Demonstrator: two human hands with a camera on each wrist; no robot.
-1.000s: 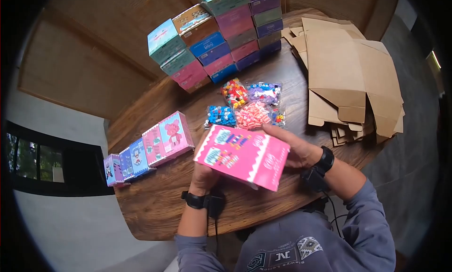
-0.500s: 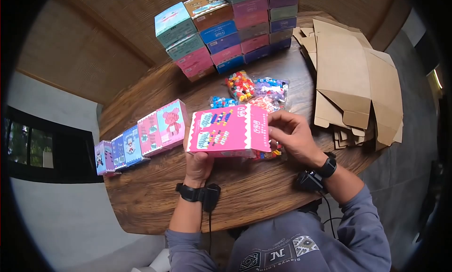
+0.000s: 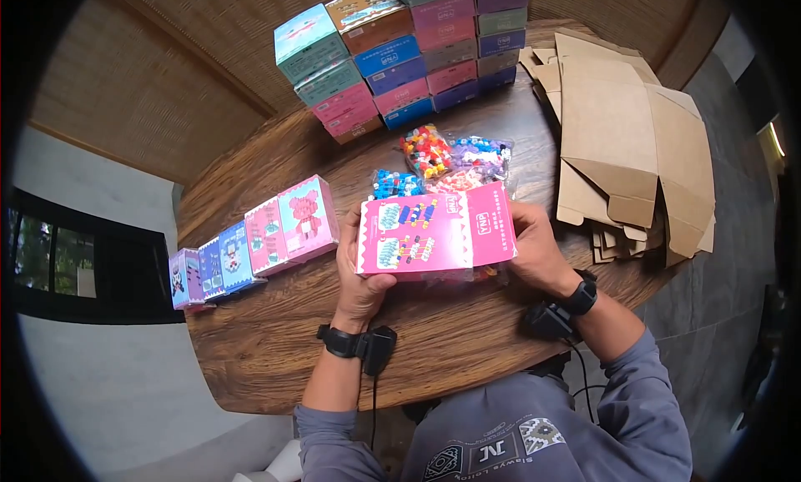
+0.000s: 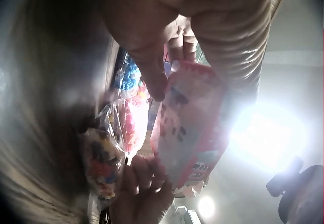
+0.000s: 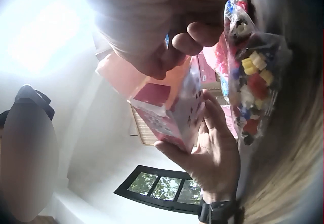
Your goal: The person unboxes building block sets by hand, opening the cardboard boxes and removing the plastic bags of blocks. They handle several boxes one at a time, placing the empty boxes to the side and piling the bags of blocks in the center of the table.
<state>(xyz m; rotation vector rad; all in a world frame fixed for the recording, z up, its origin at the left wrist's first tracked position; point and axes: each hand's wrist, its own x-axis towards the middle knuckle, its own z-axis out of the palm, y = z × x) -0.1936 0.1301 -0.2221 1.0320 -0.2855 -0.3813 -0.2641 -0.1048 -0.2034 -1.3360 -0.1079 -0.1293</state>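
A pink printed box [image 3: 413, 236] is held over the near half of the table, its picture side facing up. My left hand [image 3: 360, 286] grips its left end, with the thumb along the near edge and the other fingers beneath. At the opposite end my right hand [image 3: 541, 253] holds the box by the end flap [image 3: 491, 223], fingers partly hidden behind it. In the right wrist view this end of the box [image 5: 154, 95] stands open, fingers bent at its opening. Just beyond lie clear bags of small bricks: blue [image 3: 396, 183], pink [image 3: 455, 182], red and yellow [image 3: 425, 151], purple [image 3: 484, 157].
Stacked coloured boxes [image 3: 388, 65] stand at the table's back. A row of boxes lies at the left, with a pink bear box [image 3: 304, 219] and a blue box [image 3: 234, 261] among them. Flattened brown cardboard [image 3: 609, 140] is piled at the right of the wooden table [image 3: 284, 348].
The pink box has levelled out, and its end flap now extends to the right. My right hand has shifted from under the right end to that flap. The head view has also shifted.
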